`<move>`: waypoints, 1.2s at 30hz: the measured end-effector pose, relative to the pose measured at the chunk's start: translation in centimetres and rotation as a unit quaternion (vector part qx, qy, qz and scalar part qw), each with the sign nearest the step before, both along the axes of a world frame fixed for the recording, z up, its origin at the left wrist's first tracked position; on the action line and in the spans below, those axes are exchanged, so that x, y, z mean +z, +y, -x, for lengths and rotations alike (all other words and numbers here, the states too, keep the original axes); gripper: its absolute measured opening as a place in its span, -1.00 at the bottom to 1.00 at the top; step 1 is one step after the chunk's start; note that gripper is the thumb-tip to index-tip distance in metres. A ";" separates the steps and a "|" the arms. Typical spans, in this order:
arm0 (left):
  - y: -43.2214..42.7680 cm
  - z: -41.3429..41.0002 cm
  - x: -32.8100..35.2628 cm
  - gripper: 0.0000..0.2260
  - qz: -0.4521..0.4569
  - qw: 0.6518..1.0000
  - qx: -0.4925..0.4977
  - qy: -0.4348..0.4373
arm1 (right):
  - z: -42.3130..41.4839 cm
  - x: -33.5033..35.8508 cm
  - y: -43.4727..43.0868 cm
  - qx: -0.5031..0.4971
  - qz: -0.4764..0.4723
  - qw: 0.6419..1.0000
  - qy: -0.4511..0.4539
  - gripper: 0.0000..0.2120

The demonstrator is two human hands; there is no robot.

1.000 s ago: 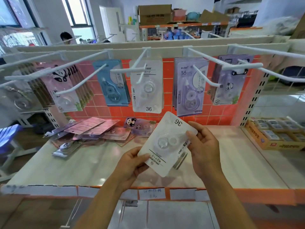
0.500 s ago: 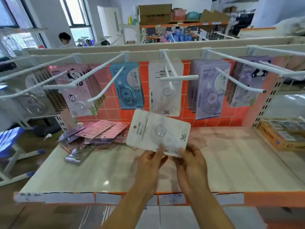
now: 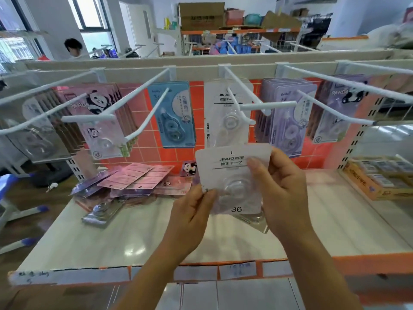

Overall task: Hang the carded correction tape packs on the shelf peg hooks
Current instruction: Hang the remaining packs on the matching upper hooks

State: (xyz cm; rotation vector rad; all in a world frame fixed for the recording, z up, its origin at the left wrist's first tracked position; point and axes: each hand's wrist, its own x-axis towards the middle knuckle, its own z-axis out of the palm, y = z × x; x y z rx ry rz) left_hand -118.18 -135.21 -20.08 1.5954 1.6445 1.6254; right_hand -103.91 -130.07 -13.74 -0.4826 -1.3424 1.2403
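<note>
Pale shelf (image 3: 145,238), orange tiled backing (image 3: 174,158)

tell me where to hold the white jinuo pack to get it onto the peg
Pinch the white pack by its flat side edges, coming from below, as the left hand and right hand do. It is upright with the hang hole at top centre, so this leaves the top clear for the peg and spares the blister.

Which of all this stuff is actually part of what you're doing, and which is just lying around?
In the job: white pack, held in left hand and right hand; peg hook with matching packs; loose packs piled on the shelf.
Just there: orange box at right; blue stool; cardboard box far back.
</note>
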 end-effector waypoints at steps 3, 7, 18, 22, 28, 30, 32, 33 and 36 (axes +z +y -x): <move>0.0 0.1 1.0 -0.60 -0.038 0.999 -0.011 0.028 | -0.2 1.5 -0.2 -0.030 -0.018 0.999 0.022 -0.95; -0.3 -0.3 2.0 -0.58 -0.079 0.994 -0.056 0.056 | -0.7 2.6 -0.8 -0.035 -0.029 0.997 0.066 -0.85; 0.0 -0.7 1.8 -0.70 -0.049 0.996 -0.080 -0.009 | -0.4 3.3 -0.4 -0.099 -0.057 0.993 0.019 -0.95; 1.0 -0.1 2.0 -0.67 -0.003 0.999 -0.040 -0.009 | 0.7 2.7 1.7 -0.113 -0.044 0.993 -0.004 -0.96; 6.5 1.4 3.9 -0.62 0.032 0.981 0.111 0.157 | 3.8 2.9 8.2 -0.246 -0.082 0.950 -0.172 -0.92; 8.8 2.2 4.1 -0.61 0.050 0.978 0.119 0.166 | 4.7 3.1 9.7 -0.282 -0.101 0.929 -0.218 -0.82; 10.4 3.0 4.0 -0.57 0.062 0.981 0.116 0.140 | 5.5 3.3 10.7 -0.304 -0.113 0.915 -0.242 -0.75; 10.9 3.2 3.8 -0.56 0.064 0.982 0.114 0.135 | 5.7 3.3 10.9 -0.312 -0.117 0.909 -0.249 -0.74; 10.9 3.1 3.5 -0.54 0.081 0.984 0.105 0.119 | 6.0 2.5 11.0 -0.313 -0.094 0.918 -0.225 -0.72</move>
